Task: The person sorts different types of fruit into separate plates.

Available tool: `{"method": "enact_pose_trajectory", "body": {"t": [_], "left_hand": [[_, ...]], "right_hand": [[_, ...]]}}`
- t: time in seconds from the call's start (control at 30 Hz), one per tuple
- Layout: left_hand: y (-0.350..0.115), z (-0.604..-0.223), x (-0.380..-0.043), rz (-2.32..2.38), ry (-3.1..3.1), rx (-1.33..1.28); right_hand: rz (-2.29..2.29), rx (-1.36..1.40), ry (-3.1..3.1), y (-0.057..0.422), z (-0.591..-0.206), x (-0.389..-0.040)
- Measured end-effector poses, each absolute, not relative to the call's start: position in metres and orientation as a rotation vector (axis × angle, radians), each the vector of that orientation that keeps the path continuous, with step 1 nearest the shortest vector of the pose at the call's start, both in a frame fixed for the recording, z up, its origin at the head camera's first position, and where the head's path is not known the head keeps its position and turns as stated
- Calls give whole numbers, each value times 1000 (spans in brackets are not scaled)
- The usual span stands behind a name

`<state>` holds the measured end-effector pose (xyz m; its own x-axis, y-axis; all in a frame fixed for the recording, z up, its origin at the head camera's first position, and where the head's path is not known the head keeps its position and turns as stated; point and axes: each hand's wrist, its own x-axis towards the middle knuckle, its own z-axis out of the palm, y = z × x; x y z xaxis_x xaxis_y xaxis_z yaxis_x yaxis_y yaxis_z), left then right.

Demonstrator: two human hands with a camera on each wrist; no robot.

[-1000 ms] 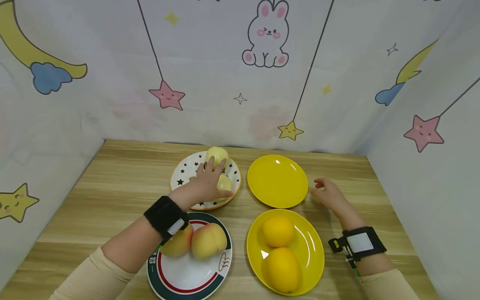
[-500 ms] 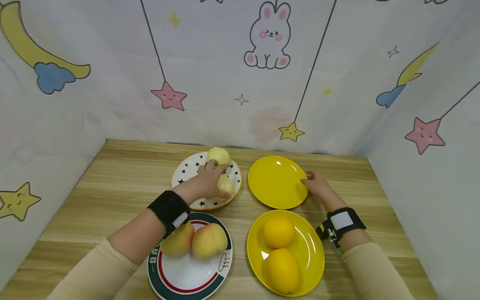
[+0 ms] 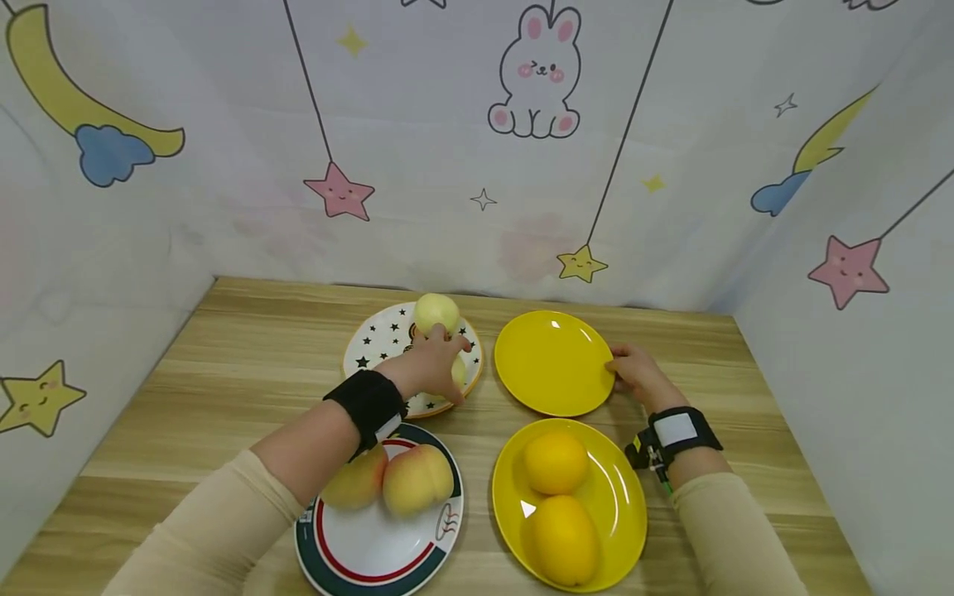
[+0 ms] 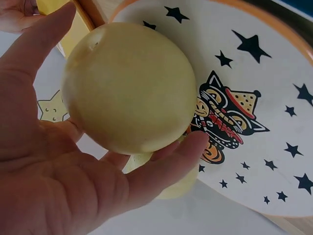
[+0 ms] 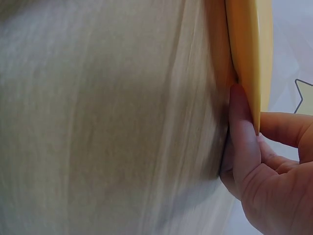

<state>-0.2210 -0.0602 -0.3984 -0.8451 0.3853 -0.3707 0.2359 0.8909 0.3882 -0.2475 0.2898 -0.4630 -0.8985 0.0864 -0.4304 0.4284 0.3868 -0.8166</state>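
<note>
My left hand (image 3: 428, 364) reaches over the star-patterned plate (image 3: 376, 335), with fingers and thumb curved round a pale yellow round fruit (image 4: 129, 88). That fruit has a small dimple, and the hand partly covers it in the head view. Just behind it on the same plate sits a second pale yellow fruit (image 3: 436, 313). On the right, my right hand (image 3: 641, 374) pinches the rim of a bare yellow plate (image 3: 553, 362). The right wrist view has one finger under the rim (image 5: 252, 73) and another digit on the opposite side.
Nearer me, a white plate with a green-and-red border (image 3: 373, 563) holds two peaches (image 3: 417, 480), partly under the left forearm. Beside it, a second yellow plate (image 3: 626, 513) carries two orange-yellow fruits (image 3: 562, 538). A printed cloth (image 3: 417, 240) stands behind the wooden table (image 3: 246, 372).
My right hand has moved left from beside the bare yellow plate and now grips its rim. My left hand has shifted slightly right and lower over the nearer pale fruit.
</note>
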Motion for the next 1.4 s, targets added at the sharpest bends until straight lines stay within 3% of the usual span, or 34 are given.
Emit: {"method": "enact_pose_trajectory", "body": {"t": [0.57, 1.4], "left_hand": [[-54, -407, -225, 554, 2616, 413], [-37, -390, -221, 628, 2758, 494]], "right_hand": [[-1579, 422, 2212, 296, -464, -253], [-1594, 435, 2174, 299, -464, -253]]}}
